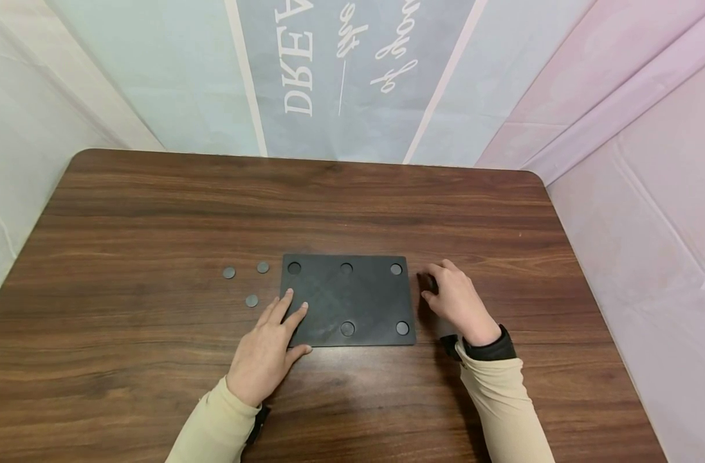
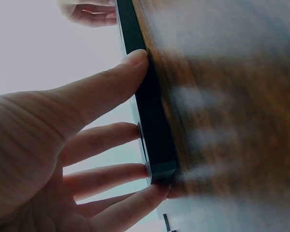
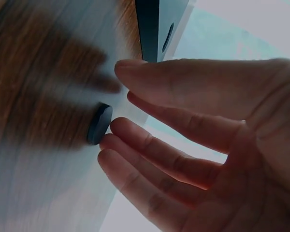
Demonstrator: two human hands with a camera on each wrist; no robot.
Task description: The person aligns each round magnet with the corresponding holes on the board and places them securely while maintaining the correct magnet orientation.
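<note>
A flat black rectangular plate (image 1: 375,296) with round recesses lies on the table. My left hand (image 1: 262,360) rests over its front left corner, fingers spread across the top and thumb (image 2: 128,72) against the front edge. Just right of the plate, my right hand (image 1: 459,299) hovers low with loosely bent fingers. A small dark disc (image 3: 100,124) lies on the table by its fingertips, and the thumb (image 3: 140,79) stays apart from it. Whether the fingertips touch the disc I cannot tell. The plate's front left area is hidden by my left hand.
Left of the plate lie three small grey discs, a far left one (image 1: 229,272), one closer to the plate (image 1: 262,267) and a nearer one (image 1: 251,301). The brown wooden table (image 1: 155,218) ends at a printed cloth backdrop (image 1: 352,128).
</note>
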